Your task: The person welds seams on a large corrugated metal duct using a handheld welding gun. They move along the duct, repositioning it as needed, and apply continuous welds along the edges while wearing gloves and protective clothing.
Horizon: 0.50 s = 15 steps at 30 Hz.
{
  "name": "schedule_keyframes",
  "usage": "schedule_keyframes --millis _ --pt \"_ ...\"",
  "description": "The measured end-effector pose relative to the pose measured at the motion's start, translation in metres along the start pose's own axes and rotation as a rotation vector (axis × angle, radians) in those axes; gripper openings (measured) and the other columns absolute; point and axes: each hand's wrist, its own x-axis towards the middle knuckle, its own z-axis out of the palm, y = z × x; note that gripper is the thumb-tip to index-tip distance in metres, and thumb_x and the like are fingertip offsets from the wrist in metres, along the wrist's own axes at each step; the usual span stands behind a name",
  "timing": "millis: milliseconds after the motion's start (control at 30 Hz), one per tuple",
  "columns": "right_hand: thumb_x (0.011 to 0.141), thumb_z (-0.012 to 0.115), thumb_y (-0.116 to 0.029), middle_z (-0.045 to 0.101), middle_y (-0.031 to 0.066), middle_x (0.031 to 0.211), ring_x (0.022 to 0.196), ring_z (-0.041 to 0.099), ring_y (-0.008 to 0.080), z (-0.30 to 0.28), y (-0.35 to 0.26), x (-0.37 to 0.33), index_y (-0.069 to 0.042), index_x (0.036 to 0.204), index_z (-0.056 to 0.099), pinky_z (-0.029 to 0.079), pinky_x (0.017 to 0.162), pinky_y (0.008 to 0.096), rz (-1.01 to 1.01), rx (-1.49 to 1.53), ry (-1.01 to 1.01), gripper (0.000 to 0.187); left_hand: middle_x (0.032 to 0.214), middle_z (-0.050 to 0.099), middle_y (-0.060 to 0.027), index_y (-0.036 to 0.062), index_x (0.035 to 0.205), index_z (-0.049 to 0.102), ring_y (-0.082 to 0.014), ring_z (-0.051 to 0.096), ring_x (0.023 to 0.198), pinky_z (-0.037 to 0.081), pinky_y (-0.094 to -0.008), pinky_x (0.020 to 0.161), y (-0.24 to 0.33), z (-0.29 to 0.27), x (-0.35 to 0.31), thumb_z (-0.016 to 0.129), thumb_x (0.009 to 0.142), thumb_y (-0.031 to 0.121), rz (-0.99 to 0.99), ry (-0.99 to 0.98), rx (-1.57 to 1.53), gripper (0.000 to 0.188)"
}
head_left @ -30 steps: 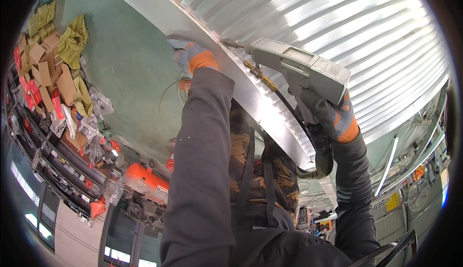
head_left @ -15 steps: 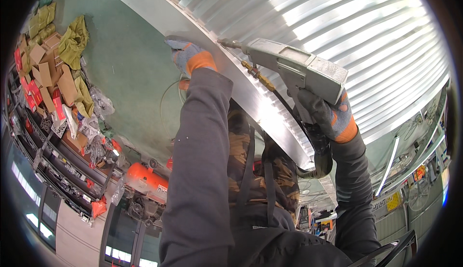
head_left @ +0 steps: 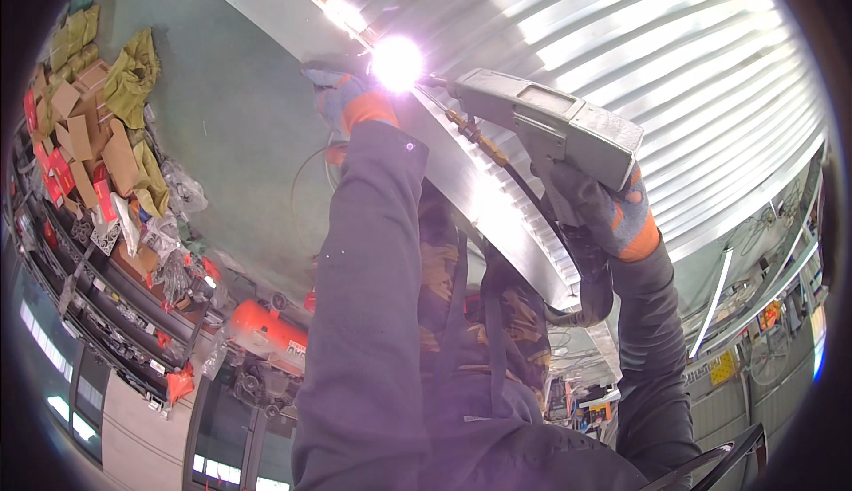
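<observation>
White flare (head_left: 396, 63) seen at the nose of the grey tool (head_left: 555, 123)!

The tool is gripped by the right hand (head_left: 614, 212), gloved fingers wrapped round its handle, forearm raised steeply; its nose is pointed leftward at the rim of the ribbed metal panel (head_left: 657, 56). And the left hand (head_left: 339, 101)? Stretched out on a long forearm, it is held beside that rim, near the flare; whether anything is pinched there cannot be told.

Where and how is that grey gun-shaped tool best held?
Probably by its handle, coming from the person's lower right, where the right hand grips it: the handle slants off the boxy body like a pistol grip, well away from the bright glare at the front.
</observation>
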Motion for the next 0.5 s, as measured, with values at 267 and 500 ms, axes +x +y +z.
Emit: schedule_keyframes --millis 267,500 --pt "0.088 0.067 -0.023 0.062 0.0154 0.111 0.098 0.062 0.0192 -0.003 0.013 -0.006 0.0 0.127 0.049 0.051 0.079 0.0273 -0.022 0.046 0.042 0.048 0.123 0.06 0.0039 0.0204 0.11 0.068 -0.0129 0.051 0.116 0.041 -0.0376 0.095 -0.004 -0.006 -0.01 0.091 0.034 -0.001 0.055 -0.046 0.173 0.082" --pt "0.089 0.065 -0.016 0.064 0.014 0.108 0.095 0.063 0.0171 -0.003 0.01 -0.016 0.002 0.124 0.052 0.051 0.077 0.0267 -0.022 -0.006 0.074 0.041 0.123 0.058 0.0031 0.0183 0.116 0.065 -0.0151 0.051 0.115 0.04 -0.0389 0.098 0.016 0.019 0.017 0.089 0.036 0.0 0.019 -0.031 0.468 0.085"
